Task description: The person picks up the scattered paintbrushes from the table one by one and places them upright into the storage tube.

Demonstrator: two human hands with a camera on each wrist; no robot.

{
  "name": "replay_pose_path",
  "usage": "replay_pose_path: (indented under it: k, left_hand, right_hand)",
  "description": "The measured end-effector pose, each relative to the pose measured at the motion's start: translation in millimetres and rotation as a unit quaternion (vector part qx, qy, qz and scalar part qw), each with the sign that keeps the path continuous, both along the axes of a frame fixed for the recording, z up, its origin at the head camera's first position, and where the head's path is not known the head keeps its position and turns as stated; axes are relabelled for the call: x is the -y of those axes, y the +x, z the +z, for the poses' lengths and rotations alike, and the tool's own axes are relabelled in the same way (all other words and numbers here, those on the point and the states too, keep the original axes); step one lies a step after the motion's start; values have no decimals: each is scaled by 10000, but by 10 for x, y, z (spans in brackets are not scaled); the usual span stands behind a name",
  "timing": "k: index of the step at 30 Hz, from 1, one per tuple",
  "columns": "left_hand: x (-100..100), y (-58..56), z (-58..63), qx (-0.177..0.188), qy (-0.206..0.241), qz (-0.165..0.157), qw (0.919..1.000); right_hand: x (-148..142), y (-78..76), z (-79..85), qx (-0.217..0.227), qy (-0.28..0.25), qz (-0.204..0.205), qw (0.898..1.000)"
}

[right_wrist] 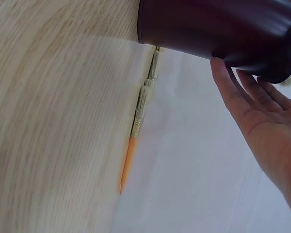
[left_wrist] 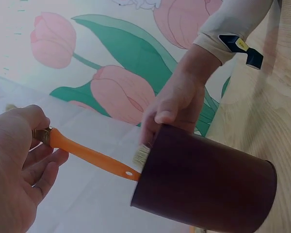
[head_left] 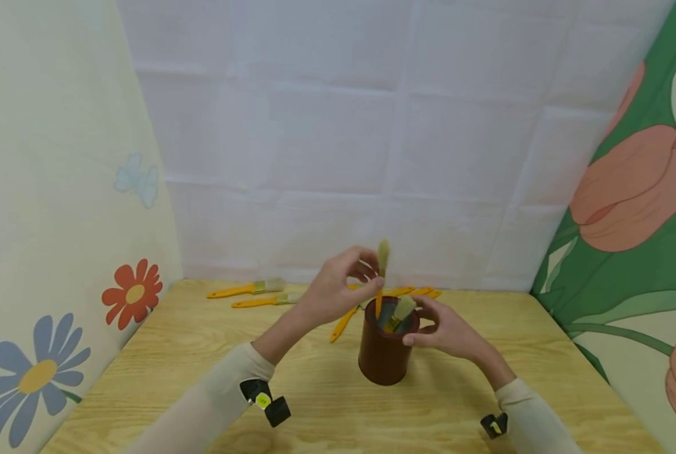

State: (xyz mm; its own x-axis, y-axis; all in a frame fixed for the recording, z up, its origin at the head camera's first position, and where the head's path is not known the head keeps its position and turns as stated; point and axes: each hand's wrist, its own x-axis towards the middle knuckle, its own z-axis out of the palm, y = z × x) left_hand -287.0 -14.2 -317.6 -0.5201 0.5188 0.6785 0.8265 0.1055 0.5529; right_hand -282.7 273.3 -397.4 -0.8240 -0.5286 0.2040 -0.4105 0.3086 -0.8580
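My left hand (head_left: 333, 284) pinches a paintbrush (head_left: 383, 257) near its metal ferrule, bristles up. The orange handle (left_wrist: 94, 158) points down, its end at the mouth of a dark brown round cup (head_left: 384, 356). My right hand (head_left: 451, 328) holds the cup at its rim from the right, thumb in front and fingers behind. Fingers (right_wrist: 230, 92) lie along the cup's side in the right wrist view. Another paintbrush (head_left: 403, 308) leans inside the cup, pale bristles above the rim. The cup stands upright on the wooden table.
Two orange-handled paintbrushes (head_left: 257, 288) lie at the table's back left. One more brush handle (head_left: 342, 326) lies just left of the cup, and several handles (head_left: 423, 291) show behind it. A white cloth (head_left: 315, 139) hangs at the back; flowered panels (head_left: 627, 208) border both sides.
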Motion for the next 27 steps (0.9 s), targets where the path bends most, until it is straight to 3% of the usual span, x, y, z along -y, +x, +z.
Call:
replay_pose_path:
  k: [7, 12, 19, 27]
  left_hand:
    - [-36, -69, -166, 662, -142, 169, 9976]
    - [-51, -144, -288, 857, -208, 192, 9959]
    - [-62, -253, -476, 747, -510, 391, 9951]
    - [-76, -325, -610, 558, -1027, 523, 9918]
  right_hand:
    - [15, 7, 19, 16, 44, 9, 10000]
    - [15, 15, 23, -18, 57, 10, 10000]
    - [8, 23, 26, 49, 99, -33, 9999]
    - [13, 2, 4, 99, 59, 58, 9999]
